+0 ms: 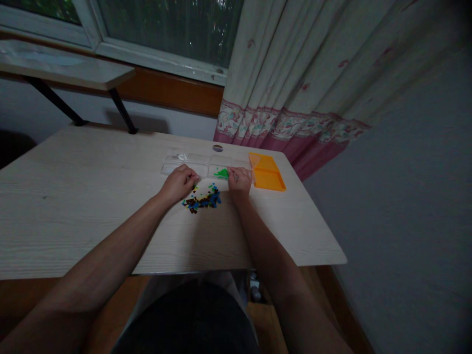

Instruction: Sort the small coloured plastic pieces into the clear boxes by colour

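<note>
A pile of small blue, brown and yellow pieces (202,200) lies loose on the table, with a few green ones among them. Behind it is a clear plastic divided tray (199,168), and small green pieces (221,173) are heaped in one of its compartments. My left hand (179,182) rests at the tray's front edge, beside the pile's far left, its fingers curled together. Over the tray, just right of the green heap, my right hand (239,182) has its fingers drawn together. Whatever either hand may hold is too small to make out.
An orange open box (268,172) sits at the tray's right end. Behind the tray lies a small dark oval (218,148) on the pale wooden table (92,211). A raised shelf (66,66) stands at the back left; a curtain (280,88) hangs behind the table's far right.
</note>
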{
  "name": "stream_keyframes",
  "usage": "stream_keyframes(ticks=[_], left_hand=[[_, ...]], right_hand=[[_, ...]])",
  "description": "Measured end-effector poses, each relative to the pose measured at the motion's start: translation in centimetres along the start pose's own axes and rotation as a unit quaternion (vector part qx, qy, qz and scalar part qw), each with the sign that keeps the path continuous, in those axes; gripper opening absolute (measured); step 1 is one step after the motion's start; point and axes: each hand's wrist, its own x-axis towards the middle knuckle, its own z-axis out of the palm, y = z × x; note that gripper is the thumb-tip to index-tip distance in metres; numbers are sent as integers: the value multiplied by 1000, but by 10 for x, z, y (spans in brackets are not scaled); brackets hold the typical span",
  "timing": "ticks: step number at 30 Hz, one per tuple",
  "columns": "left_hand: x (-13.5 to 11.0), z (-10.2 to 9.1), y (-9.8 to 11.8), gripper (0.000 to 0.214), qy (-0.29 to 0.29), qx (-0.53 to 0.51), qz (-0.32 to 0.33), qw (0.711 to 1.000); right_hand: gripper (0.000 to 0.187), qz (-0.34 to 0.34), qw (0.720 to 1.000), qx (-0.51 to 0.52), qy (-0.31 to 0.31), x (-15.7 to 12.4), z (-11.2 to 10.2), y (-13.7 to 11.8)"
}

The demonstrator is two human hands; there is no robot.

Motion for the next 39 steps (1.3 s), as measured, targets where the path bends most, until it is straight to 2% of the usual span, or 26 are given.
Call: stream_keyframes(ticks=[7, 10, 19, 27, 30, 33, 39], left_hand=[[-1, -3, -2, 18, -131, -38, 90, 987], [-1, -4, -1, 16, -147, -36, 95, 984], [-4, 3, 4, 15, -139, 43, 124, 982], [-4, 2, 3, 20, -105, 90, 114, 984], [-3, -2, 1, 23, -81, 88, 96, 988], [-2, -3, 0, 26, -62, 79, 81, 992], [-2, 0, -2, 27, -49, 69, 66, 994]], right_hand=[[27, -18, 1000, 5, -11, 0, -1, -1], [28, -18, 999, -3, -35, -1, -2, -2], [26, -39, 999, 21, -30, 0, 3, 4], [23, -44, 998, 48, -23, -1, -2, -7], [18, -91, 992, 64, -58, 1, -7, -10], [11, -153, 979, 65, -118, 0, -14, -15], [15, -211, 954, -30, -210, -10, -30, -35]])
